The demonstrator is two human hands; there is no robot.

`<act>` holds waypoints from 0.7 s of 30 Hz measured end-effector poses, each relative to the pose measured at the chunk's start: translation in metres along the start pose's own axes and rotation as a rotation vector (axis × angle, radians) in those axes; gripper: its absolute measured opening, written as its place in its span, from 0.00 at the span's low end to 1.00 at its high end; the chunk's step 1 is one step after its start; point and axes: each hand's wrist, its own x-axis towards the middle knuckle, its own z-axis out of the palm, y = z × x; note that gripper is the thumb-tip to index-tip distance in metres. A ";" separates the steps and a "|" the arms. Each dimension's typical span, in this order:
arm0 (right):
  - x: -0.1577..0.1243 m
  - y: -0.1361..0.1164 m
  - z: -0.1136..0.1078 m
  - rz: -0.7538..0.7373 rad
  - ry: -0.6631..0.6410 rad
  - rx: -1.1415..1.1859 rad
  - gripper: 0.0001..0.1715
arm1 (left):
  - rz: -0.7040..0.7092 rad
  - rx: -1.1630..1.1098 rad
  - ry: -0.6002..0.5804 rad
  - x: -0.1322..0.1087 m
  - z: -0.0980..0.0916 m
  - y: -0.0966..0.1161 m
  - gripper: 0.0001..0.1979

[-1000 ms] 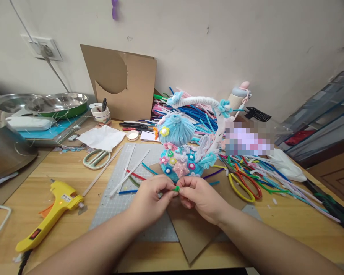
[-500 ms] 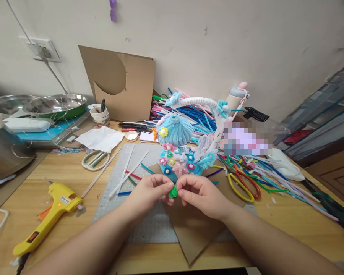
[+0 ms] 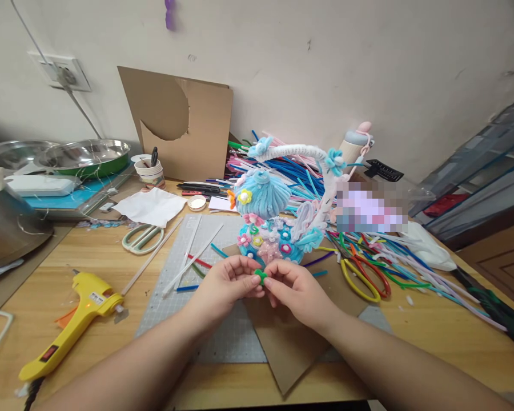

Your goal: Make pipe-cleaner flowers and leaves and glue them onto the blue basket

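Note:
A small green flower-shaped piece (image 3: 261, 277), seemingly of bent pipe cleaner, is pinched between the fingertips of both hands. My left hand (image 3: 235, 281) grips its left side, thumb in front. On its right side the thumb and forefinger of my right hand (image 3: 293, 286) close on it. Just behind the hands stands a fuzzy blue basket (image 3: 297, 249) with a white arched handle (image 3: 297, 150), covered in small flowers and a pink star (image 3: 269, 251). A blue shell-like lid (image 3: 263, 194) with a yellow flower rises above it. The hands hide part of the basket's base.
A yellow glue gun (image 3: 79, 319) lies at left near green-handled scissors (image 3: 144, 238). Under the hands are brown cardboard (image 3: 289, 348) and a grey cutting mat (image 3: 231, 348). Yellow-and-red-handled scissors (image 3: 360, 279) and loose pipe cleaners (image 3: 406, 265) lie at right. Cardboard (image 3: 205, 131) leans against the wall.
Both hands have raised the green piece slightly and turned it, so a flatter, rounder face shows. The fingers are closer together around it. The surrounding things have not moved.

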 end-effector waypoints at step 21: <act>-0.007 0.000 -0.010 -0.509 0.091 -0.669 0.03 | -0.212 -0.102 -0.068 -0.005 0.001 0.005 0.11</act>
